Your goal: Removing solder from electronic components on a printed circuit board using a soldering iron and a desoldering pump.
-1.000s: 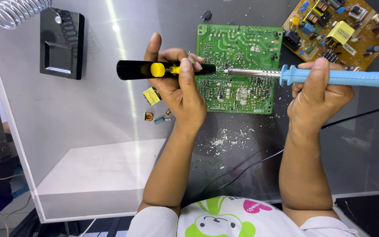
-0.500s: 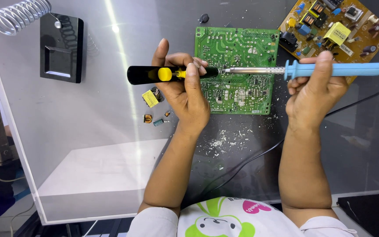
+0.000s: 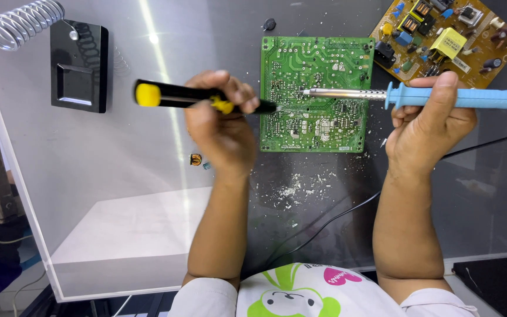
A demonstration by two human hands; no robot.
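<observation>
A green circuit board lies solder side up on the glossy table. My left hand grips a black and yellow desoldering pump, held level, with its nozzle at the board's left edge. My right hand holds a blue-handled soldering iron, also level. Its metal tip hovers over the upper middle of the board, close to the pump's nozzle.
A second, brown circuit board full of components lies at the back right. A black iron stand with a wire coil sits back left. Small loose parts and solder crumbs lie nearby. The iron's black cord runs toward me.
Both hands dropped slightly in view. The pump slid back through my left hand, so more of its yellow-capped plunger end now sticks out to the left.
</observation>
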